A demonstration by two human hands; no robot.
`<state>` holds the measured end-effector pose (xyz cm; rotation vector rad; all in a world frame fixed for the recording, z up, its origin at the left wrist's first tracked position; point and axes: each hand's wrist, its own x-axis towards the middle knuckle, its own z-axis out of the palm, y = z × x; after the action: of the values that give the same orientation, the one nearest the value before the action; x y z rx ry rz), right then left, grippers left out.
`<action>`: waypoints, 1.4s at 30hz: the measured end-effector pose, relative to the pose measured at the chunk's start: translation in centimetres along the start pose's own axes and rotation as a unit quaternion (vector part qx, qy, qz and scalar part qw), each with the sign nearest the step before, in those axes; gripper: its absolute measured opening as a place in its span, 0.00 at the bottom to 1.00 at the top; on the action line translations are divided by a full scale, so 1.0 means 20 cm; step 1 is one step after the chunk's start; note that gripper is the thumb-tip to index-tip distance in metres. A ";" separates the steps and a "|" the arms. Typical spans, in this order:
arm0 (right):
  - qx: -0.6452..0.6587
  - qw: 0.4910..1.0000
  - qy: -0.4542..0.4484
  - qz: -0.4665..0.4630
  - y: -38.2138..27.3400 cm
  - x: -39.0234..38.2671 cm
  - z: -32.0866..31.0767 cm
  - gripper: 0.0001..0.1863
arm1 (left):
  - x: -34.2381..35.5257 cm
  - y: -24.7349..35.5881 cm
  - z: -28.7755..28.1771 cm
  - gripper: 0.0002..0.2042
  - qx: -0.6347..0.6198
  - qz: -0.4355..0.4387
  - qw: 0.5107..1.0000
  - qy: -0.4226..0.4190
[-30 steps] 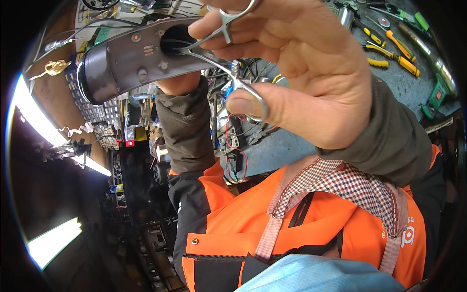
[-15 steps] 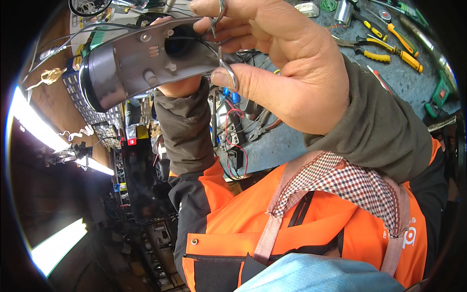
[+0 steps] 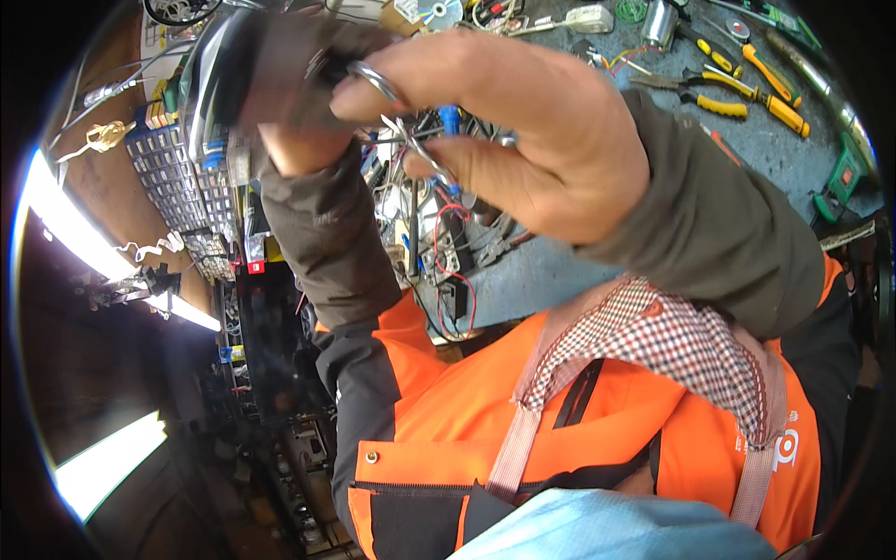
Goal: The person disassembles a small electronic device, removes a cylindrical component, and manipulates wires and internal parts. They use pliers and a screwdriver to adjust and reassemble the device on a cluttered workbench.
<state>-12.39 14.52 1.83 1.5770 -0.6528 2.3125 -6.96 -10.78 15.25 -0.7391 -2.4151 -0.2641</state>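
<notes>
My left hand [image 3: 303, 147] grips a dark plastic housing [image 3: 285, 79] with a glossy rounded end. The housing is smeared by motion, and most of my left fingers are hidden behind it. My right hand [image 3: 551, 131] is closed around a scissor-handled metal tool. One ring of the metal tool [image 3: 375, 84] sits at the forefinger, the other by the thumb. Its working end is hidden or blurred, so I cannot tell whether it touches the housing. Both hands are held up above the bench.
Loose wires and parts cover the blue-grey bench [image 3: 532, 289] below my hands. Yellow-handled pliers [image 3: 714, 105] and screwdrivers lie to the right, near a green tool [image 3: 845, 177]. Small-drawer racks [image 3: 177, 168] and a bright lamp tube [image 3: 79, 243] are on the left.
The housing has swung to the upper left and turned, so its inner face no longer shows clearly. My right hand and the metal tool have shifted slightly left, with the fingers more curled.
</notes>
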 end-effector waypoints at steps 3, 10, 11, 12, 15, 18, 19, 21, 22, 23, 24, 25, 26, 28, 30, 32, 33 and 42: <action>-0.021 0.996 -0.085 -0.014 0.03 -0.01 -0.05 0.26 | -0.13 0.04 0.05 0.23 0.084 -0.147 0.986 -0.002; 0.057 0.998 -0.002 -0.016 0.06 0.01 0.01 0.21 | -0.15 0.05 -0.04 0.27 0.049 -0.164 0.983 0.063; 0.075 0.997 -0.004 -0.020 0.07 0.01 0.03 0.21 | -0.15 0.02 -0.04 0.29 0.055 -0.133 0.987 0.068; 0.092 0.995 -0.006 -0.024 0.09 0.02 0.04 0.20 | -0.15 0.00 -0.05 0.31 0.063 -0.102 0.990 0.072; 0.169 0.985 -0.032 0.012 0.13 0.00 0.07 0.19 | -0.17 0.00 -0.05 0.31 0.086 -0.098 0.990 0.058; 0.087 0.995 -0.051 -0.015 0.09 0.03 0.04 0.15 | -0.15 0.09 -0.07 0.28 -0.019 -0.189 0.981 0.026; 0.021 0.996 -0.084 -0.035 0.07 0.06 0.00 0.14 | -0.12 0.12 -0.06 0.27 -0.130 -0.232 0.963 0.041; -0.086 0.983 -0.148 -0.063 0.03 0.09 -0.05 0.14 | -0.02 0.20 0.02 0.29 -0.456 -0.294 0.833 0.107; -0.130 0.973 -0.178 -0.072 0.00 0.10 -0.06 0.14 | 0.00 0.22 0.04 0.30 -0.550 -0.308 0.766 0.129; -0.175 0.959 -0.207 -0.082 -0.02 0.10 -0.07 0.13 | -0.02 0.22 0.05 0.31 -0.543 -0.306 0.772 0.122; -0.212 0.946 -0.223 -0.104 -0.03 0.11 -0.07 0.11 | -0.03 0.21 0.05 0.32 -0.537 -0.304 0.779 0.116; -0.244 0.931 -0.240 -0.125 -0.04 0.12 -0.07 0.09 | -0.04 0.24 0.05 0.30 -0.493 -0.303 0.808 0.112; -0.280 0.913 -0.257 -0.146 -0.05 0.12 -0.07 0.08 | -0.04 0.25 0.06 0.28 -0.450 -0.299 0.834 0.107; -0.295 0.886 -0.333 -0.129 -0.09 0.17 -0.10 0.06 | -0.02 0.29 0.06 0.24 -0.349 -0.287 0.888 0.086; -0.301 0.862 -0.386 -0.129 -0.10 0.20 -0.12 0.06 | -0.05 0.31 0.05 0.24 -0.308 -0.285 0.906 0.056; -0.319 0.836 -0.426 -0.132 -0.14 0.23 -0.14 0.07 | -0.10 0.27 0.07 0.24 -0.467 -0.307 0.826 0.071; -0.333 0.826 -0.431 -0.142 -0.16 0.23 -0.14 0.06 | -0.13 0.25 0.07 0.24 -0.460 -0.303 0.832 0.061; -0.259 0.865 -0.411 -0.124 -0.11 0.27 -0.18 0.06 | -0.21 0.26 0.26 0.19 -0.165 -0.231 0.946 0.157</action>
<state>-16.39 18.11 6.26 2.1410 -1.0526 1.0597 -3.72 -6.58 8.53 -0.2239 -2.2251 -0.9191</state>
